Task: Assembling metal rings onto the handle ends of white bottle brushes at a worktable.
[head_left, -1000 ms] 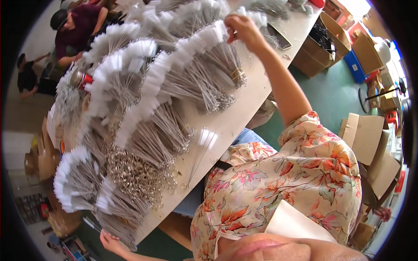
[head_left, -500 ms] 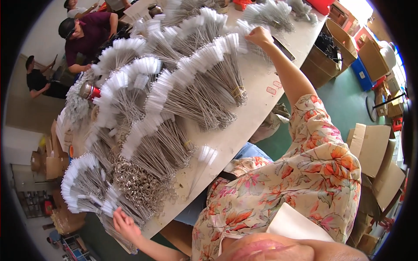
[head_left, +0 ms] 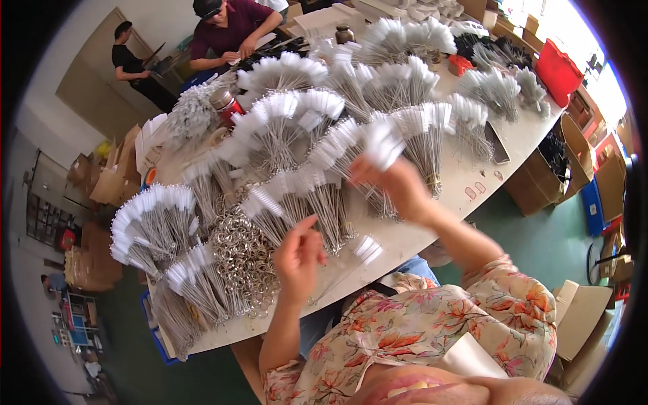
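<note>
Fanned bundles of thin wire brushes with white bristle tips (head_left: pixel 283 118) cover a long white table (head_left: pixel 466 192). My right hand (head_left: pixel 398 189) is raised over the table's middle and closed on a few of these brushes (head_left: pixel 379 145), their white tips sticking up past my fingers. My left hand (head_left: pixel 297 260) hovers near the table's front edge, fingers pinched on the stem of a single brush (head_left: pixel 262 200). A small loose group of brushes (head_left: pixel 368 248) lies on the table between my hands.
A heap of metal rings (head_left: pixel 239 253) lies left of my left hand. A red-topped can (head_left: pixel 226 104), a dark phone (head_left: pixel 498 143) and a red bin (head_left: pixel 557 67) stand farther off. Two other people (head_left: pixel 226 30) work at the far end. Cardboard boxes (head_left: pixel 580 317) stand on the floor at right.
My right hand came back from the far end of the table to the middle, holding brushes. My left hand rose from the near-left table edge to the middle.
</note>
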`<state>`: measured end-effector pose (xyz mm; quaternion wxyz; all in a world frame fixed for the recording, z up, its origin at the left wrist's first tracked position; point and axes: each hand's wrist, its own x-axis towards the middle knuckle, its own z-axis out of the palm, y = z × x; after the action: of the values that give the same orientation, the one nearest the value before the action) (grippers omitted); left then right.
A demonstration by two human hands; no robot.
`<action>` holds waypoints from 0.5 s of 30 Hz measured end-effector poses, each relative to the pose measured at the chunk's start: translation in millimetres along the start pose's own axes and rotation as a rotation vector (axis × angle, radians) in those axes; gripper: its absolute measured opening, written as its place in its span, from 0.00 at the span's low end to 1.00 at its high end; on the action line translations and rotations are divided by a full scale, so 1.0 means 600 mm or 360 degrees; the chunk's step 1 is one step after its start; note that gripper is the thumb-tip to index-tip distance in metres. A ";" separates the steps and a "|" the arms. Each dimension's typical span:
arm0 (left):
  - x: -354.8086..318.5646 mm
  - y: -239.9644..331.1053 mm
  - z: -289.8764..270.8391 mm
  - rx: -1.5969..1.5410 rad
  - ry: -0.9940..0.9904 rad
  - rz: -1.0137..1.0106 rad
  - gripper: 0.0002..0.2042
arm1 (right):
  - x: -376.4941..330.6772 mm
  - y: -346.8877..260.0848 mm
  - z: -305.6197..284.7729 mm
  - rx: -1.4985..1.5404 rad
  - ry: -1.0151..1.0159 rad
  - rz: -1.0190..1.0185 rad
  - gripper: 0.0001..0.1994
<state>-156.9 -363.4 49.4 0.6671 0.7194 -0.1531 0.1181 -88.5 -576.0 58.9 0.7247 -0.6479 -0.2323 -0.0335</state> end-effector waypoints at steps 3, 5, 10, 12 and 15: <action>0.001 -0.007 0.004 0.0537 0.0100 0.0253 0.11 | -0.026 -0.010 0.153 0.0278 -0.0355 0.0314 0.13; -0.004 -0.030 -0.029 0.0618 0.0164 0.0474 0.08 | -0.021 -0.009 0.177 -0.0071 -0.0527 -0.0240 0.13; -0.020 0.005 -0.046 0.0659 0.0692 0.0813 0.06 | -0.007 0.005 0.147 0.0035 -0.0354 0.0055 0.16; -0.035 0.020 -0.053 0.1249 0.0513 0.1009 0.07 | -0.005 0.021 0.168 0.0026 -0.0438 0.0232 0.16; -0.049 -0.044 -0.043 0.0898 0.0280 0.0880 0.07 | -0.020 0.032 0.210 0.1331 -0.0150 0.0824 0.14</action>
<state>-173.0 -334.2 15.9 0.3971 0.7931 -0.2448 0.3917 -129.5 -455.8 42.9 0.8959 -0.3389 -0.0897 0.2730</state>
